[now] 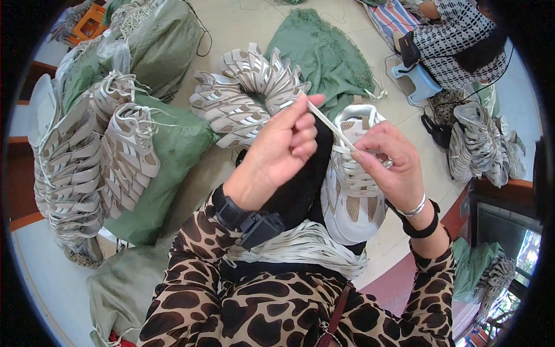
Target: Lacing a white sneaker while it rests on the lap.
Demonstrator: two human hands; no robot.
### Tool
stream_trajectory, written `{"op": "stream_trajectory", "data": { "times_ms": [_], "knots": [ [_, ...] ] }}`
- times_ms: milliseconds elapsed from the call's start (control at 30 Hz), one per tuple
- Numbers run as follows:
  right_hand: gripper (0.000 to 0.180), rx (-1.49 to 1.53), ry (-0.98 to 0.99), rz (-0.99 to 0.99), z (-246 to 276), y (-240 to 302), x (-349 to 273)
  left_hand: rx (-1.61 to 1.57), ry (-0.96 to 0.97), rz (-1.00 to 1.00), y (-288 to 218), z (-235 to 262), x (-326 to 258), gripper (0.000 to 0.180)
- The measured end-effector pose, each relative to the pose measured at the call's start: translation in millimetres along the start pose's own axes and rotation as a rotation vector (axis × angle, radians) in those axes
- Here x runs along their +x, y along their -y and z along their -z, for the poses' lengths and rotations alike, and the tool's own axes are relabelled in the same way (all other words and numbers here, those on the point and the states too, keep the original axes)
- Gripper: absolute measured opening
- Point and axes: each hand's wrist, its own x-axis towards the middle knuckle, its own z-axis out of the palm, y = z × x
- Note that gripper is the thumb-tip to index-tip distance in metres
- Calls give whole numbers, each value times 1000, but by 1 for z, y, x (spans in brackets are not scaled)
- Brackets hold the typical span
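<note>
A white shoelace [330, 125] is stretched between my two hands. My left hand [284, 139] pinches it between thumb and forefinger, the other fingers curled in. My right hand [394, 162] grips it lower down, beside the upper eyelets of a shoe. That shoe [354, 205], white and beige with mesh panels, rests on my right leg with its toe toward me. Laces cross over its front. A bundle of loose white shoelaces [300, 248] lies across my lap.
Beige shoe uppers [248, 75] form a ring on the floor ahead, next to a green sack [318, 52]. Stacked uppers [69, 173] and full sacks [165, 52] stand at left. A seated person [462, 46], a blue stool [417, 84] and more uppers [483, 139] are at right.
</note>
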Motion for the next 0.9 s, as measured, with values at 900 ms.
{"op": "stream_trajectory", "data": {
  "times_ms": [900],
  "knots": [
    [9, -100, 394, 189, 9, -13, -17, 1616, 86, -327, -10, 4, 6, 20]
  ]
}}
